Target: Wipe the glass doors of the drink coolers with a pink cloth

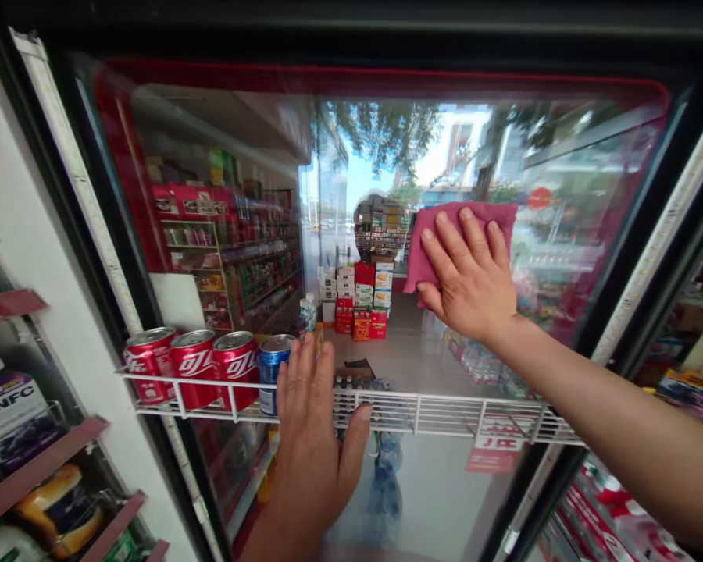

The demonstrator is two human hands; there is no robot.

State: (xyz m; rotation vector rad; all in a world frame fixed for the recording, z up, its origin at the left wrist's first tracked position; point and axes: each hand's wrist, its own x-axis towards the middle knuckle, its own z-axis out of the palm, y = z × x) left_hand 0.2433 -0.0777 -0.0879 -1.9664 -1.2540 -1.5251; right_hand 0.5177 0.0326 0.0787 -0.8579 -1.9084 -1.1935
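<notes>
My right hand (469, 277) lies flat with fingers spread on a pink cloth (501, 217), pressing it against the glass door (240, 195) of a drinks fridge. My left hand (313, 429) rests open and flat on the same glass lower down, over the front rail of a white wire shelf (445, 414). Behind the glass, just left of this hand, stand three red cola cans (193, 367) and a blue can (271, 359). The glass mirrors shop shelves and the street.
A black door frame (638, 257) with a light strip runs down the right side. To the left, an open fridge compartment holds NFC bottles (8, 402) on red-edged shelves (41, 460). More packaged goods show behind the door at far right (694, 375).
</notes>
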